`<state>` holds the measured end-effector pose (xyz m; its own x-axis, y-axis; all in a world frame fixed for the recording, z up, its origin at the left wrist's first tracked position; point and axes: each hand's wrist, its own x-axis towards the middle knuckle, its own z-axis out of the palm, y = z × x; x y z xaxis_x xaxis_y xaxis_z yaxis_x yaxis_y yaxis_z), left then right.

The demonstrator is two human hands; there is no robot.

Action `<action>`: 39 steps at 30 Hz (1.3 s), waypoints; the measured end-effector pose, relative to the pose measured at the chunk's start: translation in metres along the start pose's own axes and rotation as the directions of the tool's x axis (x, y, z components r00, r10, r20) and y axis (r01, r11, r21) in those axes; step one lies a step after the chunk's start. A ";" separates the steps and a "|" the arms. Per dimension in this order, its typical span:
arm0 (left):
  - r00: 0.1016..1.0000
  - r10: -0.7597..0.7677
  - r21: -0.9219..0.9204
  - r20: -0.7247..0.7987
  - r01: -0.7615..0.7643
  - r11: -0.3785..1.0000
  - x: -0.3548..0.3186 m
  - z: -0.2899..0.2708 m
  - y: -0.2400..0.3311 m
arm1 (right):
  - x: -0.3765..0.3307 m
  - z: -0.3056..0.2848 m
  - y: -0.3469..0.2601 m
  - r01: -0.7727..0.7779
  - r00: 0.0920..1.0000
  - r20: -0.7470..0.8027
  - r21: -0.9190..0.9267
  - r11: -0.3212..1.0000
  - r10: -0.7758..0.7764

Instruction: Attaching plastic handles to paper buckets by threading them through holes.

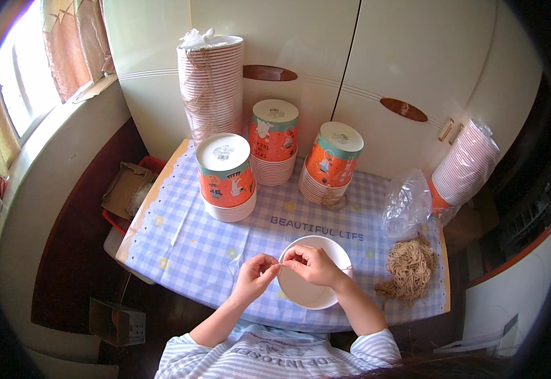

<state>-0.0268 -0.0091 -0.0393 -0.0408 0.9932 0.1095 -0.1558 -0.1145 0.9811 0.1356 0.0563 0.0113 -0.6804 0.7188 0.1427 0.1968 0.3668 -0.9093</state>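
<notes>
My left hand (pixel 256 273) and my right hand (pixel 311 263) meet over a white paper bowl (pixel 316 292) near the table's front edge. Both pinch a thin tan string (pixel 280 266) stretched between the fingertips. The bowl lies beneath the right hand with its open side up. A loose pile of the same tan strings (pixel 409 268) lies to the right of the bowl.
Three stacks of orange printed paper bowls (pixel 227 179) stand upside down on the blue checked tablecloth (pixel 187 243). A tall wrapped stack (pixel 211 85) stands at the back, another (pixel 465 165) leans at the right. A crumpled clear plastic bag (pixel 405 203) sits above the strings. Boxes lie on the floor at left.
</notes>
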 end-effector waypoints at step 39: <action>0.954 0.249 0.334 -0.165 -0.183 0.925 -0.001 0.006 0.004 | -0.006 -0.005 -0.006 -0.010 0.994 0.106 -0.028 1.000 0.012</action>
<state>-0.0212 -0.0104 -0.0344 -0.2406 0.9156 0.3221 0.1929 -0.2801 0.9404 0.1420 0.0533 0.0177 -0.7490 0.6566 0.0891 0.2230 0.3763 -0.8993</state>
